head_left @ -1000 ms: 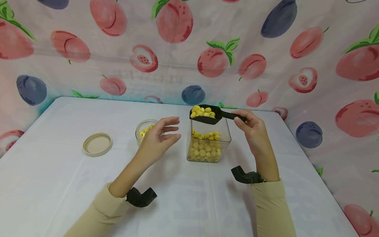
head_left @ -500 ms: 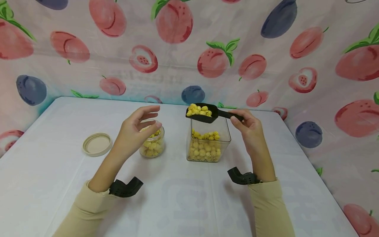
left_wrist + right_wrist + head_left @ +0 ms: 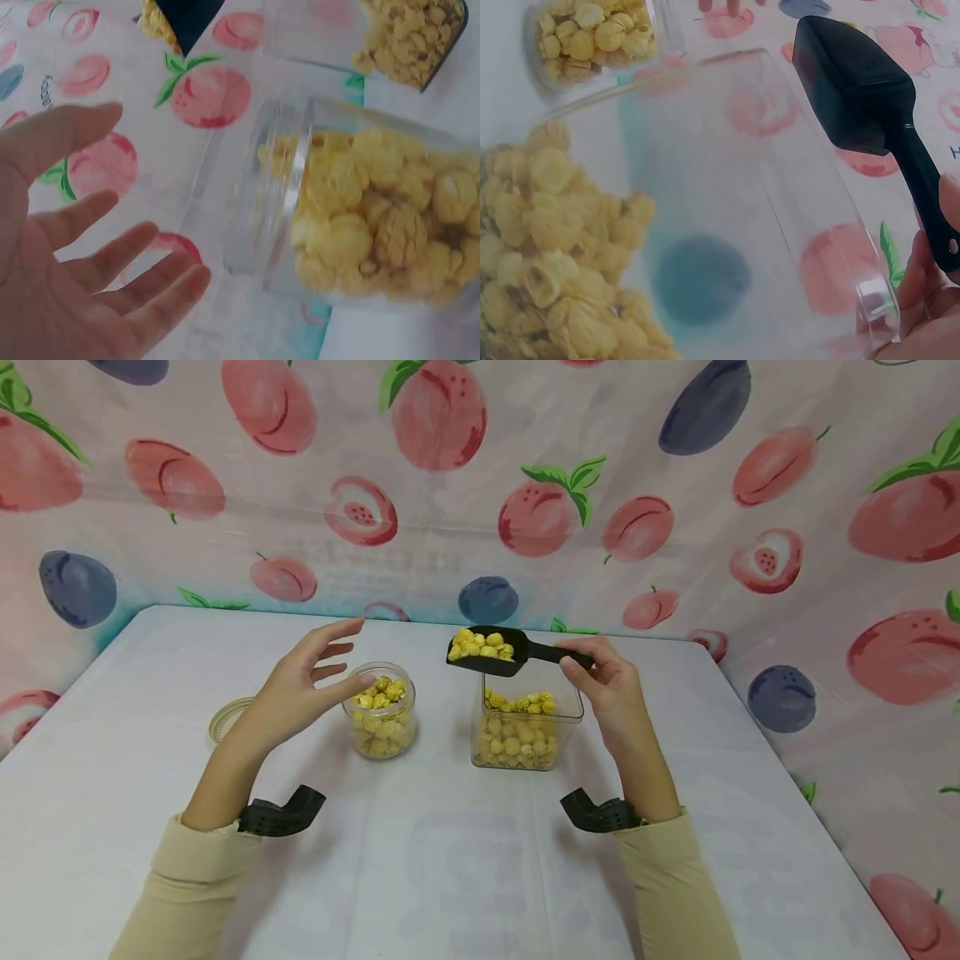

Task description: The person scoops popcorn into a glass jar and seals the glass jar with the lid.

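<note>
My right hand [image 3: 611,693] pinches the handle of a black scoop [image 3: 491,662], held above the left part of a clear square container [image 3: 517,743]. Yellow popcorn [image 3: 480,644] fills the scoop. More popcorn covers the lower part of the container. To the left stands a round clear jar [image 3: 384,727], with popcorn up near its rim. My left hand [image 3: 296,689] is beside the jar, fingers spread and holding nothing. In the left wrist view the fingers [image 3: 154,289] are apart from the jar [image 3: 382,217]. The right wrist view shows the scoop's dark underside [image 3: 855,82].
A round cream lid [image 3: 227,720] lies on the white tabletop [image 3: 465,860], partly hidden behind my left forearm. A fruit-printed cloth [image 3: 442,527] hangs behind the table. Each wrist bears a black camera mount [image 3: 283,814].
My left hand has moved left, from in front of the jar to its left side, uncovering the jar and partly hiding the lid. My right hand has carried the loaded scoop leftward.
</note>
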{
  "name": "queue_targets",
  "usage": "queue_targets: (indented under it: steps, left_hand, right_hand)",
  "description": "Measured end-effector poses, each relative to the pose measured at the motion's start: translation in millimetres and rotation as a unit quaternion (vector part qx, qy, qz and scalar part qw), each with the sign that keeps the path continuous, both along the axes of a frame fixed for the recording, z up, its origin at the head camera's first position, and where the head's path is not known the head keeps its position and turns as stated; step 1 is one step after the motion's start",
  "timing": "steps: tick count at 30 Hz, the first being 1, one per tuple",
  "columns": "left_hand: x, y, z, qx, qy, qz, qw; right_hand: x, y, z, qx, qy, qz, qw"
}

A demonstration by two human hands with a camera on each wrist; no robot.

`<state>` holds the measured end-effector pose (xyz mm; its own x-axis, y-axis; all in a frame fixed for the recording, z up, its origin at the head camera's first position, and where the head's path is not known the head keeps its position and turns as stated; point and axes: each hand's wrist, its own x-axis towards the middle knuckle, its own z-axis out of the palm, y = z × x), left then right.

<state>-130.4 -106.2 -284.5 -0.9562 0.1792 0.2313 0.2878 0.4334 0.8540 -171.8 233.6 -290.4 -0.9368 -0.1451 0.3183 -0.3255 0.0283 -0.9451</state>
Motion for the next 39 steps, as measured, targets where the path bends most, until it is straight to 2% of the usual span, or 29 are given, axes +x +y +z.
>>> queue_targets:
  steps: [5, 11, 16, 25, 31, 39]
  left_hand:
    - [-2.9, -12, -7.8, 0.018, -0.060, -0.047, 0.9969]
    - [-6.5, -25, -19.9, 0.057, -0.141, -0.094, 0.9839]
    - [-8.5, -32, -28.2, 0.070, -0.173, -0.114, 0.9758]
    - [-13.2, -34, -41.1, 0.056, -0.199, -0.145, 0.9677]
    - [-14.1, -33, -45.2, 0.050, -0.214, -0.137, 0.9657]
    - [-16.7, -31, -49.8, 0.041, -0.201, -0.122, 0.9710]
  right_hand:
    - [0.9, -6, -2.1, 0.005, -0.002, 0.001, 1.000]
    - [3.8, -12, -2.4, 0.040, -0.003, -0.010, 0.999]
    - [7.0, -16, -0.7, 0.051, 0.003, -0.018, 0.999]
    - [10.9, -23, 0.5, 0.069, 0.005, -0.021, 0.997]
    - [14.4, -27, 0.8, 0.087, 0.013, -0.017, 0.996]
    - [17.9, -34, -1.2, 0.103, 0.032, -0.014, 0.994]
